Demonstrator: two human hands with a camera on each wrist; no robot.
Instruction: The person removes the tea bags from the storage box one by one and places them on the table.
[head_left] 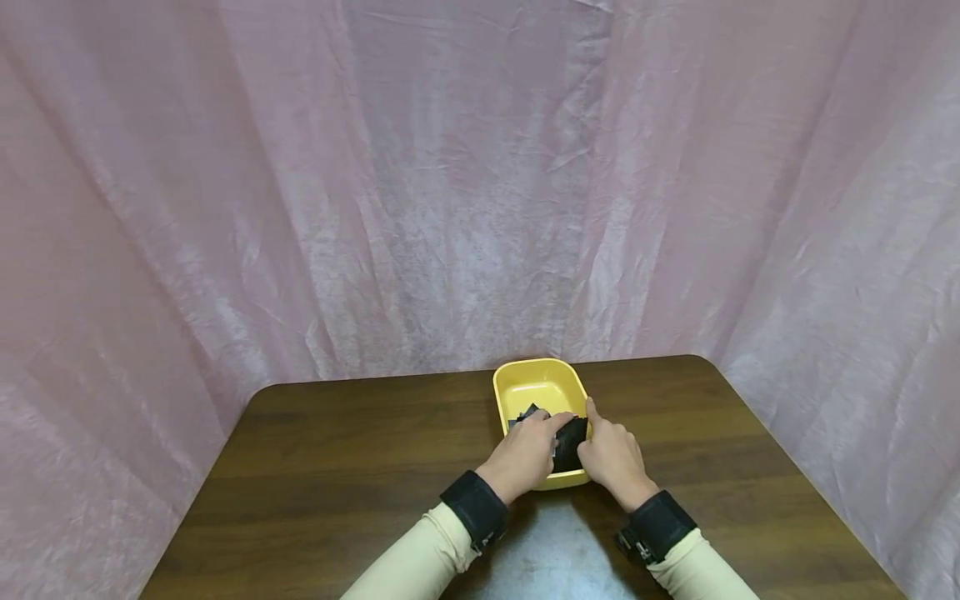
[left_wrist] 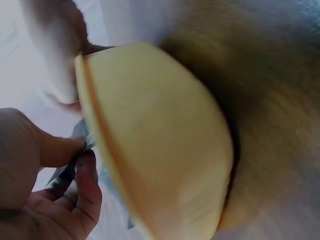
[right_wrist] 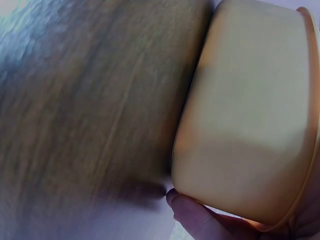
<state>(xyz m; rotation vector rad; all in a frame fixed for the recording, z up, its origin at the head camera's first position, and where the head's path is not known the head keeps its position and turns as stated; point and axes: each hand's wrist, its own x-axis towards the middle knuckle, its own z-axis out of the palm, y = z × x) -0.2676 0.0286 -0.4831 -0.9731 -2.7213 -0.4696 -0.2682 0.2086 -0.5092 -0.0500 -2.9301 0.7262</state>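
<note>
A yellow plastic bin (head_left: pixel 534 375) stands near the far edge of the table, with dark, flat pieces (head_left: pixel 572 446) lying in its near half. Over the bin's near left part is my left hand (head_left: pixel 525 450). Its thumb and fingers pinch a thin dark piece (left_wrist: pixel 89 142) with small pale print, beside the bin's rim in the left wrist view; I cannot tell its kind. My right hand (head_left: pixel 613 457) grips the bin's right side, thumb by the rim. In the right wrist view its fingertips (right_wrist: pixel 192 212) lie against the outer wall.
The brown wooden table (head_left: pixel 360 467) has rounded far corners. A pinkish curtain (head_left: pixel 450 208) hangs right behind and around it. Glare lies on the table's near middle, between the two forearms. Both wrists wear black bands (head_left: pixel 476 507).
</note>
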